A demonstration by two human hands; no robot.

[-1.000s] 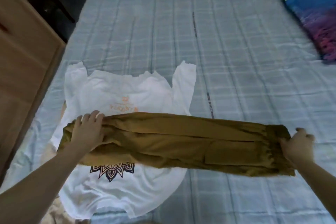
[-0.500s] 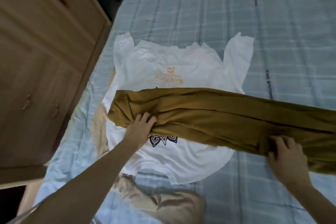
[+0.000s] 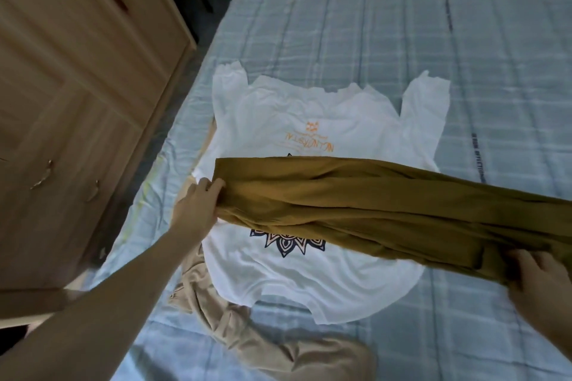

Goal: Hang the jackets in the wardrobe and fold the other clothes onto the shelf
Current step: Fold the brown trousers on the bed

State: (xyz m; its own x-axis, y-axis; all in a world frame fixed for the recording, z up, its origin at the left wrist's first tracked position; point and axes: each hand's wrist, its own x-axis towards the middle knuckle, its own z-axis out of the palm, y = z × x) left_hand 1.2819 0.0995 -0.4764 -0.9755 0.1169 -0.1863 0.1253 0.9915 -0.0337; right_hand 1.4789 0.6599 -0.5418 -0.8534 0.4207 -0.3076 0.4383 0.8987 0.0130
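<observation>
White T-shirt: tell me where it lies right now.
In the head view the white T-shirt lies flat on the bed near its left edge, under the mustard trousers and partly over a beige garment.

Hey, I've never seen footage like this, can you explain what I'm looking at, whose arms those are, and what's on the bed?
There is no machine here. A person wears a camera on the head, so you look down at their own arms. The left hand holds one end of mustard-brown trousers in its grip; the right hand holds them further along. The trousers stretch across a white printed T-shirt spread on a blue checked bed. A beige garment lies crumpled nearer the camera. A wooden wardrobe stands on the left.
</observation>
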